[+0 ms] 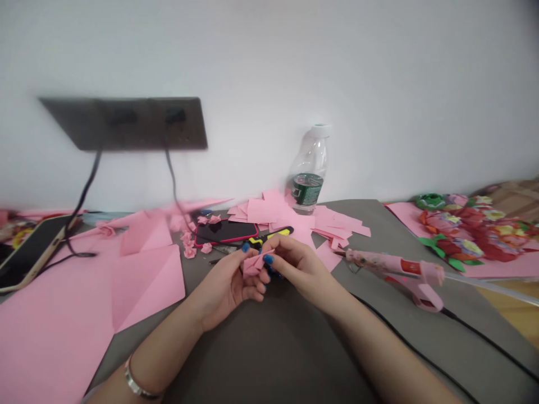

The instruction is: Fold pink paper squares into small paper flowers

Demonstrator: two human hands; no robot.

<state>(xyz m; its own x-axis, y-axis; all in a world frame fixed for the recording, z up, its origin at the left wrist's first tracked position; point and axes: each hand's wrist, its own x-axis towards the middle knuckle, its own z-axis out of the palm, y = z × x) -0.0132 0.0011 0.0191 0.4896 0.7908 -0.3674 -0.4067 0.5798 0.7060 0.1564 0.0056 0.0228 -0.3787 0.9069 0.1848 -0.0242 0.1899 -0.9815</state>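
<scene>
Between both hands is a small folded pink paper piece [253,266], held above the grey tabletop. My left hand [229,286] pinches it from the left, with the lower fingers curled beneath. My right hand [295,264] grips its upper right edge between thumb and fingers. Just behind the hands lie a yellow-and-black tool [269,237], partly covered by my fingers, and a phone in a red case [227,231]. Small crumpled pink paper flowers [188,243] lie left of that phone. Blue nail polish shows on both hands.
A pink glue gun [396,272] with a trailing cord lies at right. Cut pink paper pieces [273,209] spread before a water bottle [309,174]. Large pink sheets [54,314] and another phone [33,252] are left. Colourful paper flowers [467,224] sit far right. Wall sockets [138,123] hold plugged cords.
</scene>
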